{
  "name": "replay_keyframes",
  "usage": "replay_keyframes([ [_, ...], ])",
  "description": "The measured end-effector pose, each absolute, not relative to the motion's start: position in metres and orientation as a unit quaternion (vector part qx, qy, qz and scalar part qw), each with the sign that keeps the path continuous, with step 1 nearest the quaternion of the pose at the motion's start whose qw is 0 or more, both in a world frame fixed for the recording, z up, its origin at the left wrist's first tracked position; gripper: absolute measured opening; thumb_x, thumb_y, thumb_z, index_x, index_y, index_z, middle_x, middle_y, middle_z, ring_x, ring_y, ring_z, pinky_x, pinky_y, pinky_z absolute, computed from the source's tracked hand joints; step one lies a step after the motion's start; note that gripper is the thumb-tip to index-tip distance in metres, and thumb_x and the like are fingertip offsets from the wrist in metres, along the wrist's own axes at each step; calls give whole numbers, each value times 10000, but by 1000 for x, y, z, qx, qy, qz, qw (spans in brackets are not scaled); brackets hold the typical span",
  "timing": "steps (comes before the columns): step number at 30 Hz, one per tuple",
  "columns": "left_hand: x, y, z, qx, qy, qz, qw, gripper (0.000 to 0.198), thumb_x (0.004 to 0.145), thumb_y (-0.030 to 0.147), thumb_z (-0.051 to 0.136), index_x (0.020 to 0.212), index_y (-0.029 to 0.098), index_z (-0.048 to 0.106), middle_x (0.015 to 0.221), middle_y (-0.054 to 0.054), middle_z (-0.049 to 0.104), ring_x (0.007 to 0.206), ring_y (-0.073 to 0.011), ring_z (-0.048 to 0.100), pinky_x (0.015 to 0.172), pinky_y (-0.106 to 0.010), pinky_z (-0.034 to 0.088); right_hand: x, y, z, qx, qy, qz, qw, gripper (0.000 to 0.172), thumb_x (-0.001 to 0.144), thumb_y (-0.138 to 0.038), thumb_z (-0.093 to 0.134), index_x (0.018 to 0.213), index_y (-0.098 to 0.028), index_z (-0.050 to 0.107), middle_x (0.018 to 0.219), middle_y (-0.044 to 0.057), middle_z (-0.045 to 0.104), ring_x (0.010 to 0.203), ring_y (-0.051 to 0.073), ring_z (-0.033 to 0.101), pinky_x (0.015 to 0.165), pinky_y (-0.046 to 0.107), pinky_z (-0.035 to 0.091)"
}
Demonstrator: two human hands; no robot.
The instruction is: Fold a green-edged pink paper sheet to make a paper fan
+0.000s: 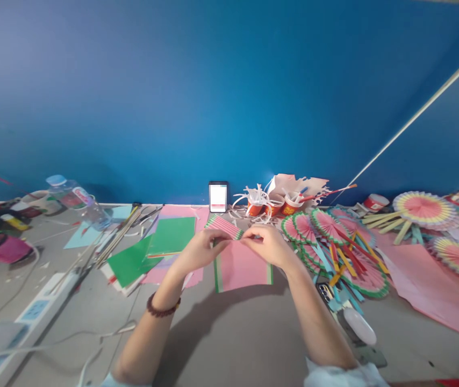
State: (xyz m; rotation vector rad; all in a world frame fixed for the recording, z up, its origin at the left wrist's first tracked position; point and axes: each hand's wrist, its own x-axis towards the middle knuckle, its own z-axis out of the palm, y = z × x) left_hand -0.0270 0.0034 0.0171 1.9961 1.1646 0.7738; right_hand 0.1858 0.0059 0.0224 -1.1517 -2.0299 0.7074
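Both hands pinch a pink paper sheet with green side borders (pixel 243 266) in the middle of the table. Its far part is pleated into narrow striped folds (pixel 223 226), while the near part lies flat and curves toward me. My left hand (pixel 206 247) is closed on the left end of the fold line. On the right end, my right hand (pixel 267 244) grips the same fold between thumb and fingers. The fingertips partly hide the fold between them. A dark bead bracelet (pixel 163 306) circles my left wrist.
Green paper sheets (pixel 172 236) lie left of my hands. A phone with a lit screen (pixel 218 197) leans on the blue wall. Several paper fans (pixel 330 226) crowd the right side near red cups (pixel 292 207). At left are a plastic bottle (pixel 70 193) and a power strip (pixel 40 306).
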Motion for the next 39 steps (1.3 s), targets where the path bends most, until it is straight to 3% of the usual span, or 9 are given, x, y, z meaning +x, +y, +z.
replay_keyframes([
  [16,-30,9,12,754,445,313,369,206,846,296,565,768,158,697,751,-34,713,688,-135,592,630,-231,436,188,7,20,-444,-781,277,341,111,827,-185,631,748,-198,708,765,19,711,733,160,641,673,246,477],
  [25,-18,1,11,768,484,317,274,163,833,190,564,803,194,724,832,-41,752,745,-169,640,654,-250,428,185,6,23,-439,-808,226,322,136,822,-113,641,806,-215,729,831,30,741,790,176,665,753,287,474],
  [29,-13,-2,12,771,481,318,271,158,824,147,578,787,194,724,835,-42,751,764,-172,643,667,-246,432,181,3,25,-435,-809,241,314,113,836,-159,653,777,-226,721,789,11,725,762,168,654,721,277,460],
  [34,-13,0,10,746,463,347,329,191,854,209,564,969,172,713,833,-49,734,727,-161,628,660,-251,451,180,3,26,-453,-798,239,318,132,864,-203,640,741,-215,687,758,6,699,732,160,625,687,271,435],
  [39,-18,5,7,718,406,383,416,317,889,282,555,1174,154,613,897,-76,715,852,-181,654,754,-277,493,181,5,25,-468,-790,239,314,124,853,-156,635,743,-203,666,764,10,687,738,162,617,693,271,437],
])
